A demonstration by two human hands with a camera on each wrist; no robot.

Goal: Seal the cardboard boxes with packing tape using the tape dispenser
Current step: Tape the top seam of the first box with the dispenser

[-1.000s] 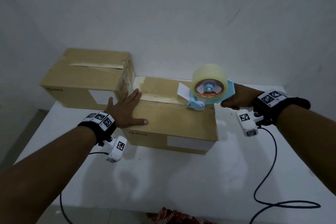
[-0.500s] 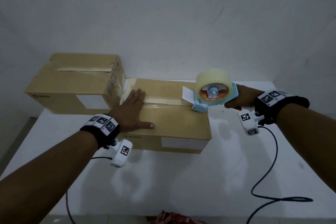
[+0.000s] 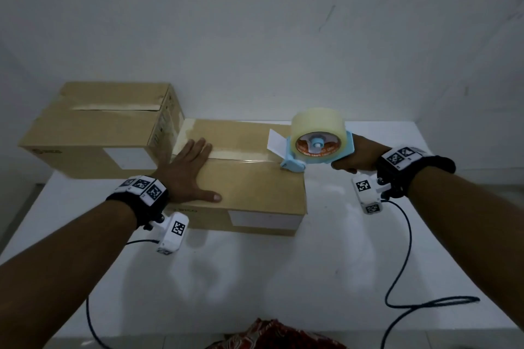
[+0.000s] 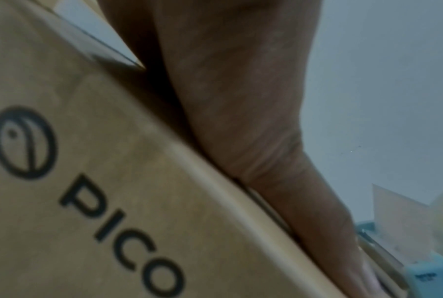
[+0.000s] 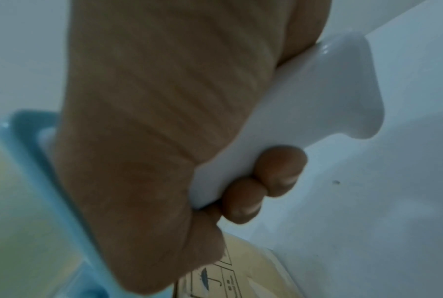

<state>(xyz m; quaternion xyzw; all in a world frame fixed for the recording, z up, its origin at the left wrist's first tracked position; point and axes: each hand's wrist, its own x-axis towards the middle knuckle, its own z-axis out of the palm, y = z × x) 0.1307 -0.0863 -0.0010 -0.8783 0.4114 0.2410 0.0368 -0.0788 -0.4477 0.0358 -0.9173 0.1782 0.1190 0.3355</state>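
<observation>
Near box [image 3: 249, 187], lying along the far edge of the worktop [image 3: 283, 278], during the taping stroke. The left hand [image 3: 184, 176] lies flat on the box's left end, its fingers [image 3: 198, 150] straight and spread, holding nothing. The right hand [image 3: 355, 154] is wrapped round the white handle [image 5: 330, 100] of the tape dispenser [image 3: 314, 150], whose blue nose meets the lid at the box's right end. A clear tape strip [image 3: 238, 157] runs along the centre seam from the left fingers to the nose. A second box [image 3: 96, 119] stands at the far-left corner, touching the near box.

Likely faults:
- If the dispenser is lifted before the blade bites, the strip may stretch or peel back off the lid.
- A tilted nose could wrinkle the tape or pull it off the seam.
- With little downward pressure from the left hand, the pull may slide the box rightwards toward the worktop's bare right side.
- Whether the strip reaches over the right end face cannot be told.
</observation>
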